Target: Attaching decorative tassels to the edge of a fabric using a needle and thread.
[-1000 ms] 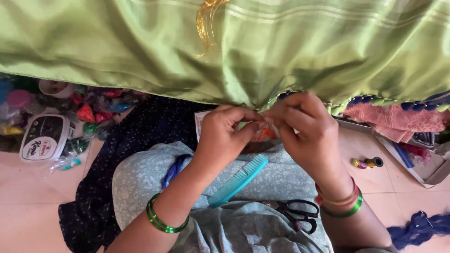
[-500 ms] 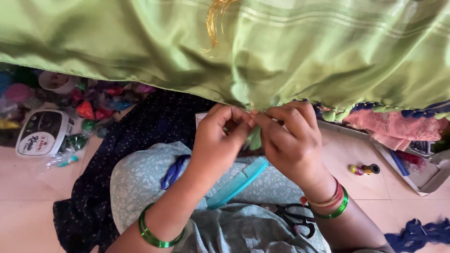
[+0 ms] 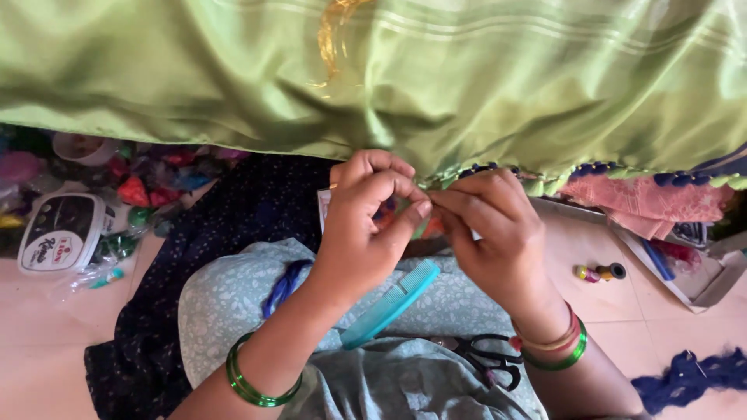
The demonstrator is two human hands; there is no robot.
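A wide green silky cloth (image 3: 436, 78) hangs across the top of the head view, with a gold motif near its upper middle and a row of blue and green tassels (image 3: 599, 169) along its lower right edge. My left hand (image 3: 366, 225) and my right hand (image 3: 490, 233) meet at the cloth's lower edge, fingertips pinched together on the hem. What lies between the fingertips is too small to make out. Green bangles ring both wrists.
On my lap lie a teal comb (image 3: 393, 303), black scissors (image 3: 486, 358) and blue thread (image 3: 284, 284). A white box (image 3: 58, 233) and coloured thread bundles (image 3: 148, 183) sit at left. Thread spools (image 3: 597, 272), pink cloth (image 3: 646, 201) and a tray are at right.
Both hands have stayed joined at the hem, shifting slightly left and up along it. The camera view has tilted a little.
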